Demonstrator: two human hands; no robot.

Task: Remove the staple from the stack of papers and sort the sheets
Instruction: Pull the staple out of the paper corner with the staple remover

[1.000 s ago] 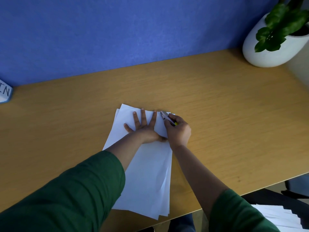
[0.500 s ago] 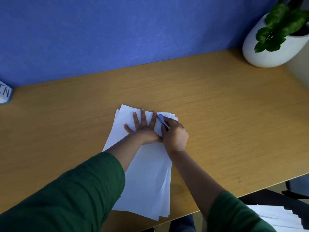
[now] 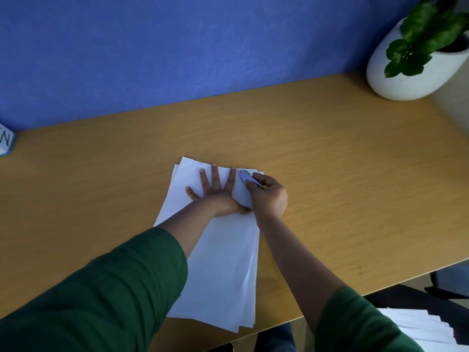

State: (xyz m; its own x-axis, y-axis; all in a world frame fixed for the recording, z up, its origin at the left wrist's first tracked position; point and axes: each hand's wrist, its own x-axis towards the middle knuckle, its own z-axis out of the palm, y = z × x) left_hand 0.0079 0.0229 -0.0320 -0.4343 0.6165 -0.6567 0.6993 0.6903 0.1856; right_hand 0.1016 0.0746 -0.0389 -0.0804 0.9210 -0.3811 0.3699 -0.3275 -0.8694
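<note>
A stack of white paper sheets [image 3: 220,265] lies on the wooden desk [image 3: 330,174], slightly fanned at its edges. My left hand [image 3: 218,191] presses flat on the stack's upper part, fingers spread. My right hand [image 3: 267,195] sits at the stack's top right corner, closed around a small metal staple remover [image 3: 245,176] with a yellow part showing behind the fingers. The tool's tip rests on the paper near that corner. The staple itself is too small to make out.
A white pot with a green plant [image 3: 416,62] stands at the desk's back right. A small white and blue object [image 3: 6,143] sits at the far left edge. A blue wall runs behind the desk. More white sheets [image 3: 421,326] lie below the desk's front edge, at the lower right.
My right hand with the staple remover shifted left toward my left hand half a second ago, then moved back to the right corner. My left hand has stayed pressed on the stack.
</note>
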